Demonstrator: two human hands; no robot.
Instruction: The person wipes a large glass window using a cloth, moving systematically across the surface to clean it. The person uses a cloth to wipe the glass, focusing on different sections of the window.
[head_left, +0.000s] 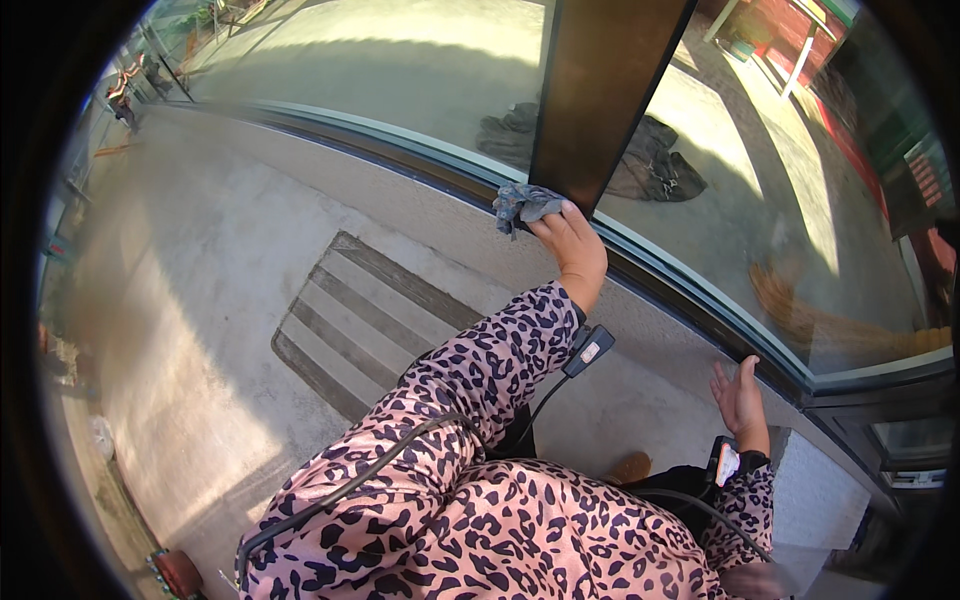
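My left hand (574, 244) grips a crumpled blue-grey cloth (517, 204). It presses the cloth to the dark window frame rail (442, 174), at the foot of a wide brown upright post (607, 82). My right hand (739, 401) holds nothing. Its fingers are apart, and it is beside the lower frame further right, where I cannot tell whether the fingertips touch. Glass panes (375, 82) rise on both sides of the post. Black cabled devices (589, 351) are at both wrists, over leopard-print sleeves.
A striped grey mat (375, 315) lies on the concrete floor (202, 247) below the sill. A pale block (814, 487) stands at the right. Through the glass show dark crumpled fabric (656, 165) and a straw broom (795, 311). A reddish-brown pot (178, 574) sits at lower left.
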